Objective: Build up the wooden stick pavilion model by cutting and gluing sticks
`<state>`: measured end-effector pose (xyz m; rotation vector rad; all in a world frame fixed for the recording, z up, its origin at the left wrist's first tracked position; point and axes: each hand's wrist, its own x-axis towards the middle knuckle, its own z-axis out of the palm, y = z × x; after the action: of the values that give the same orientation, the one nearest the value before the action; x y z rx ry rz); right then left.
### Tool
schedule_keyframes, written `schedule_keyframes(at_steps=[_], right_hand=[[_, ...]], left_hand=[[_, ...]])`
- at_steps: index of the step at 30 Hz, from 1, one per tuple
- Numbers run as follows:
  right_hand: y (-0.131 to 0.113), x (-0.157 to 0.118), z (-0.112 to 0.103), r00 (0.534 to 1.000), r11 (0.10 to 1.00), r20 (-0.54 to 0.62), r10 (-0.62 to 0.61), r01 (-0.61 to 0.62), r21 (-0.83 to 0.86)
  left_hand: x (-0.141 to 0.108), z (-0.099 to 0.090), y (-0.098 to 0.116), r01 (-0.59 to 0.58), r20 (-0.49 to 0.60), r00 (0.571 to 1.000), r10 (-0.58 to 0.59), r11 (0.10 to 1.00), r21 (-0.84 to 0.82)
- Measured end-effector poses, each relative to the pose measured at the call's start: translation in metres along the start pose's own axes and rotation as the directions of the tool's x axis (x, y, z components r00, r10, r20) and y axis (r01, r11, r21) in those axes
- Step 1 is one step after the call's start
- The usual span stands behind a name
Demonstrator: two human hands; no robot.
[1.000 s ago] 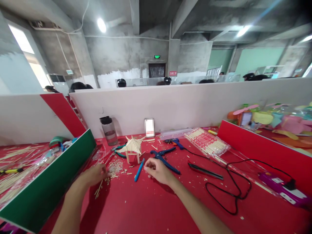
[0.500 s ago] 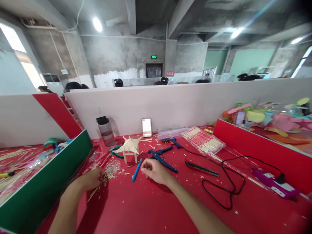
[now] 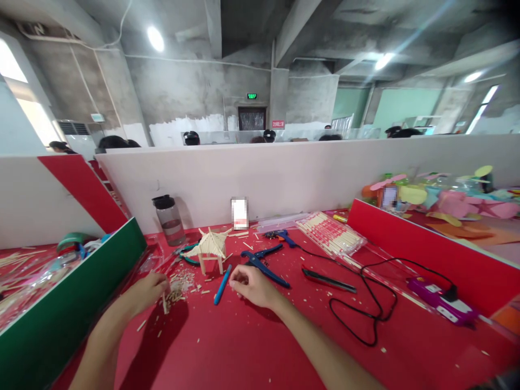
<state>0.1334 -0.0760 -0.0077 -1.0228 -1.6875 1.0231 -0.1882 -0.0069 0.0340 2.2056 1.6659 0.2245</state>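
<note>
Tabletop of flat red material (image 3: 244,352) carries the work; a long white partition (image 3: 260,168) closes the far side. A green upright board (image 3: 101,273) bounds the left. At far right lies a flat bundle of pale sticks in clear plastic (image 3: 330,234); at far left stands a clear bottle with a black lid (image 3: 172,230).

Right hand (image 3: 252,286): resting near centre, half open, fingers loosely curled, nothing visible in it. Left hand (image 3: 146,293): at left, fingers bent down beside the scraps; a short pale stick (image 3: 164,303) shows at the fingertips, and whether it is gripped cannot be told.

Small pavilion-shaped model of pale sticks (image 3: 212,246): upright, just beyond the hands, left of centre, touched by neither. Judged by appearance, legs and peaked roof are assembled; finer joints are too small to assess.

Blue-handled cutter (image 3: 268,268) lies beyond the right hand; slim blue pen-like tool (image 3: 222,286) lies between the hands. Outstanding, as judged: loose pale stick scraps (image 3: 182,284), heaped near the left hand and ungathered.
</note>
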Motion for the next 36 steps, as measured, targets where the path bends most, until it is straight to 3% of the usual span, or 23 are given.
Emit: schedule_keyframes(at_steps=[3,8,15,19,23,26,30,36], right_hand=[[-0.001,0.0,0.0,1.0,1.0,0.003,-0.011,0.011,0.002],[-0.004,0.0,0.001,1.0,1.0,0.011,-0.01,0.01,0.018],[-0.011,-0.007,0.01,0.991,0.99,0.131,0.018,-0.036,0.136],[-0.012,-0.006,0.009,0.991,0.983,0.12,0.059,-0.078,0.164],[-0.011,-0.002,0.005,1.0,0.994,-0.019,-0.016,0.018,0.103],[-0.009,0.0,0.002,0.998,0.996,-0.043,-0.043,0.046,0.078],[-0.007,0.001,0.0,0.999,0.971,-0.032,0.008,0.0,0.238],[-0.005,0.006,-0.006,0.984,0.925,-0.17,0.049,0.02,0.381]], left_hand=[[0.0,-0.003,0.011,-0.096,0.02,0.995,0.1,0.986,-0.135],[-0.008,-0.003,0.039,-0.278,0.013,0.958,0.287,0.938,-0.206],[-0.017,0.013,0.088,-0.355,0.013,0.918,0.396,0.837,-0.416],[-0.015,0.022,0.102,-0.362,-0.044,0.92,0.389,0.802,-0.476],[-0.011,0.029,0.102,-0.358,-0.09,0.926,0.366,0.782,-0.511],[-0.008,0.034,0.104,-0.327,-0.066,0.935,0.349,0.775,-0.541],[-0.004,0.044,0.107,-0.316,-0.041,0.937,0.348,0.79,-0.525],[-0.006,0.057,0.117,-0.339,-0.029,0.925,0.378,0.791,-0.51]])
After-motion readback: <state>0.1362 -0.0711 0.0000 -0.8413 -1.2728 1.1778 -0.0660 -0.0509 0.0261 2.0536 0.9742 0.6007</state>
